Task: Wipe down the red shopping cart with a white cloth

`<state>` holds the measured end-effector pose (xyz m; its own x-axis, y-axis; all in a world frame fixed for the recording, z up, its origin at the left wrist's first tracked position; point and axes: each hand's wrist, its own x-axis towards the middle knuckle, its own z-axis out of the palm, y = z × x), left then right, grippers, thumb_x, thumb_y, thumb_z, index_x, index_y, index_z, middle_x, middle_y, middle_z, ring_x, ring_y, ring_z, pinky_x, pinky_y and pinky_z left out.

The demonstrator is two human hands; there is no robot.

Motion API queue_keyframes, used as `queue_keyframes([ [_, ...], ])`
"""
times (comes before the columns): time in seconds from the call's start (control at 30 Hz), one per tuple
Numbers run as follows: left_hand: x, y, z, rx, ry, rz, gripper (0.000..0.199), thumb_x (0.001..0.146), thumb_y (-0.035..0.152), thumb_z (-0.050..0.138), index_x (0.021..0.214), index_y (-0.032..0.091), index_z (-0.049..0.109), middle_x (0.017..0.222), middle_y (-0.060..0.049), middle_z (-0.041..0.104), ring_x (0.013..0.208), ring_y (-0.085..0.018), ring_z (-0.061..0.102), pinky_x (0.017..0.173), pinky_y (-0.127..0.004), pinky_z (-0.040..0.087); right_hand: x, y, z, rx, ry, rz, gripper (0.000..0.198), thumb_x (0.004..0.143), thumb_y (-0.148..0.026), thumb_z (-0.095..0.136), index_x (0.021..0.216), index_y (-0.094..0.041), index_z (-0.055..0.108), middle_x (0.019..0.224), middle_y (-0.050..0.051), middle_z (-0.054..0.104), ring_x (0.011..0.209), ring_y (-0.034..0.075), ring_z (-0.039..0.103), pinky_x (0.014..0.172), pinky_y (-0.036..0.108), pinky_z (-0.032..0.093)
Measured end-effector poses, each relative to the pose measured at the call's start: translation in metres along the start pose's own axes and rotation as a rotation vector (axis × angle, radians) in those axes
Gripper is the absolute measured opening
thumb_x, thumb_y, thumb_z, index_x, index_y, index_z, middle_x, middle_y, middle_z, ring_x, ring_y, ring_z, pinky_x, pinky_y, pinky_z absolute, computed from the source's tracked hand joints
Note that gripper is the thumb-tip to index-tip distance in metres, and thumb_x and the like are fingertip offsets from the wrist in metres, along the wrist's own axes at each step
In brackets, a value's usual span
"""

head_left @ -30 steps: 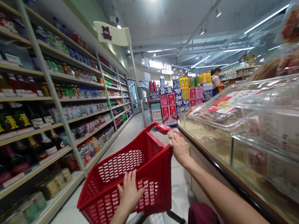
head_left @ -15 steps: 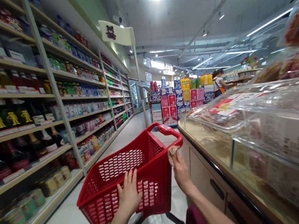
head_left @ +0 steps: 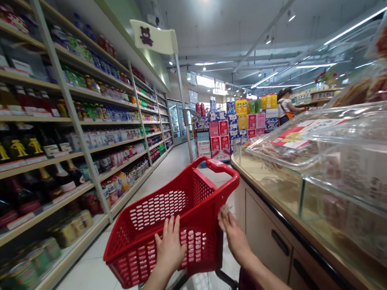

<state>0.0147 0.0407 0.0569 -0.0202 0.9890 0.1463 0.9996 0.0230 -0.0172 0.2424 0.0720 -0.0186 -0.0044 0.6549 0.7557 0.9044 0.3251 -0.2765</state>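
Observation:
A red plastic shopping cart (head_left: pixel 208 232) with perforated basket walls stands in the aisle in front of me. My left hand (head_left: pixel 171 247) rests on its near side at the rim, fingers spread and holding nothing. In my right hand (head_left: pixel 236 236) is a crumpled, pale cleaning cloth (head_left: pixel 222 215), pressed against the cart's outer side below the red handle (head_left: pixel 223 167). The fingers lie over the cloth and hide part of it. Through the perforated walls, no goods show in the basket.
Shelves of bottles and cans (head_left: pixel 101 114) line the left side. A wooden counter (head_left: pixel 263 235) with clear food packs (head_left: pixel 297 142) stands close on the right. Stacked drink boxes (head_left: pixel 220 137) are ahead. A pole holds a bear sign (head_left: pixel 155 37). Another person (head_left: pixel 284 106) stands farther back.
My right hand has slid the cloth down the cart's side, from just under the handle to lower on the panel. My left hand stays on the rim.

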Motion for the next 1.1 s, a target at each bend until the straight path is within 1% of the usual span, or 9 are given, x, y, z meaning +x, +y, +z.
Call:
queue_keyframes([
  [0.1, 0.000, 0.000, 0.002, 0.005, 0.002, -0.002, 0.075, 0.066, 0.020, 0.041, 0.135, 0.018, 0.011, 0.143, -0.006, 0.012, 0.131, -0.025, 0.005, 0.099, -0.056, 0.017, -0.016, 0.005, -0.001, 0.049, -0.024, -0.003, 0.057, 0.075, -0.004, 0.033, 0.127, -0.026, 0.038, 0.126, 0.007, 0.044, 0.110, 0.019, 0.048, 0.087, 0.034, 0.045],
  [0.2, -0.001, 0.000, 0.004, 0.015, 0.036, 0.007, 0.075, 0.066, 0.020, 0.041, 0.135, 0.018, 0.010, 0.143, -0.006, 0.012, 0.131, -0.025, 0.006, 0.099, -0.056, 0.016, 0.011, 0.003, -0.017, 0.057, 0.154, 0.083, 0.055, 0.077, -0.007, 0.033, 0.130, -0.023, 0.033, 0.132, 0.010, 0.037, 0.119, 0.023, 0.038, 0.091, 0.040, 0.041],
  [0.27, -0.003, 0.001, 0.003, 0.023, 0.056, 0.012, 0.075, 0.066, 0.019, 0.041, 0.135, 0.018, 0.010, 0.143, -0.006, 0.012, 0.131, -0.025, 0.006, 0.098, -0.056, 0.016, 0.024, -0.004, -0.019, 0.033, 0.212, 0.052, 0.055, 0.078, -0.005, 0.031, 0.130, -0.022, 0.033, 0.133, 0.011, 0.035, 0.121, 0.023, 0.035, 0.093, 0.042, 0.039],
  [0.43, -0.007, 0.002, 0.001, 0.034, 0.043, 0.009, 0.076, 0.065, 0.017, 0.040, 0.135, 0.018, 0.011, 0.143, -0.006, 0.012, 0.131, -0.025, 0.006, 0.099, -0.054, 0.017, -0.015, -0.016, 0.005, -0.051, 0.105, -0.136, 0.052, 0.077, -0.003, 0.031, 0.122, -0.025, 0.044, 0.127, 0.009, 0.045, 0.112, 0.021, 0.047, 0.087, 0.038, 0.045],
  [0.5, -0.008, 0.002, 0.003, 0.048, 0.048, 0.012, 0.077, 0.064, 0.016, 0.041, 0.135, 0.018, 0.011, 0.143, -0.006, 0.011, 0.131, -0.026, 0.006, 0.099, -0.054, 0.018, -0.023, -0.017, 0.005, -0.047, 0.071, -0.178, 0.049, 0.078, -0.004, 0.031, 0.122, -0.024, 0.044, 0.126, 0.010, 0.046, 0.110, 0.020, 0.048, 0.087, 0.037, 0.044],
  [0.7, -0.008, -0.001, 0.009, 0.075, 0.111, 0.041, 0.078, 0.065, 0.018, 0.042, 0.135, 0.017, 0.008, 0.144, -0.005, 0.007, 0.131, -0.026, 0.003, 0.098, -0.056, 0.018, 0.021, -0.016, -0.020, -0.050, 0.189, -0.113, 0.051, 0.078, -0.002, 0.031, 0.127, -0.015, 0.038, 0.133, 0.014, 0.036, 0.123, 0.024, 0.032, 0.096, 0.044, 0.035],
  [0.9, -0.008, -0.001, 0.008, 0.061, 0.086, 0.034, 0.077, 0.065, 0.017, 0.042, 0.135, 0.018, 0.010, 0.144, -0.005, 0.008, 0.131, -0.025, 0.004, 0.099, -0.055, 0.017, -0.008, -0.020, -0.013, -0.090, 0.024, -0.291, 0.050, 0.077, -0.002, 0.030, 0.123, -0.018, 0.043, 0.124, 0.012, 0.048, 0.112, 0.020, 0.047, 0.084, 0.038, 0.046],
  [1.03, -0.009, -0.002, 0.006, 0.034, 0.082, 0.045, 0.079, 0.064, 0.018, 0.042, 0.135, 0.019, 0.008, 0.144, -0.004, 0.007, 0.131, -0.026, 0.001, 0.099, -0.056, 0.016, 0.007, -0.043, -0.017, 0.002, 0.089, -0.247, 0.048, 0.079, -0.007, 0.032, 0.127, -0.016, 0.038, 0.130, 0.014, 0.040, 0.120, 0.021, 0.037, 0.092, 0.042, 0.040],
  [1.1, -0.011, -0.002, 0.005, 0.014, 0.070, 0.050, 0.079, 0.063, 0.019, 0.042, 0.135, 0.019, 0.008, 0.144, -0.004, 0.007, 0.131, -0.026, 0.002, 0.099, -0.056, 0.016, 0.016, -0.053, -0.015, 0.038, 0.098, -0.270, 0.047, 0.079, -0.006, 0.032, 0.124, -0.016, 0.042, 0.129, 0.013, 0.042, 0.120, 0.022, 0.037, 0.093, 0.044, 0.038],
])
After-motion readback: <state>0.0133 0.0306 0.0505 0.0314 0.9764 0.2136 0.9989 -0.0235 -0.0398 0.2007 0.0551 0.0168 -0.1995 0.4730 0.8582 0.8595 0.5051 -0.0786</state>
